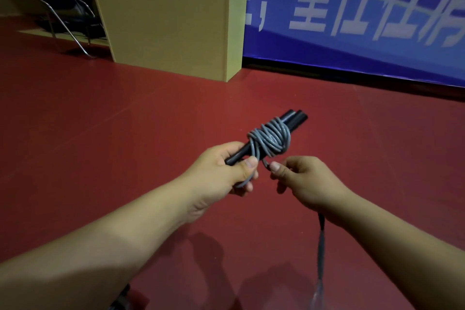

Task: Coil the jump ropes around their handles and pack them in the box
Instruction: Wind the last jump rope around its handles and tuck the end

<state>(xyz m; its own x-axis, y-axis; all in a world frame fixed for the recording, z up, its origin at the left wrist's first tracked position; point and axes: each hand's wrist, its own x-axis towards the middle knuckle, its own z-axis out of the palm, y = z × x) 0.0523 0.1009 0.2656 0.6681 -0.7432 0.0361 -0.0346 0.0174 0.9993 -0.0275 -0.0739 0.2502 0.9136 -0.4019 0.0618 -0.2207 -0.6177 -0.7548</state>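
**Coil may spring loose at the tuck**

Grey plastic rope (270,139) sits wound around the two black tubular handles (294,118) at frame centre. My left hand (226,171) grips the handles' near end, fingers curled round them; my right hand (302,178) pinches the rope's loose loop just beside the coil. If that pinch slips, I judge the stiff turns would unwind. The tan wooden box (171,30) stands upper left, well apart.

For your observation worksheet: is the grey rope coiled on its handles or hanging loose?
Mostly coiled: grey rope wraps the black handles; the right hand pinches a short end.
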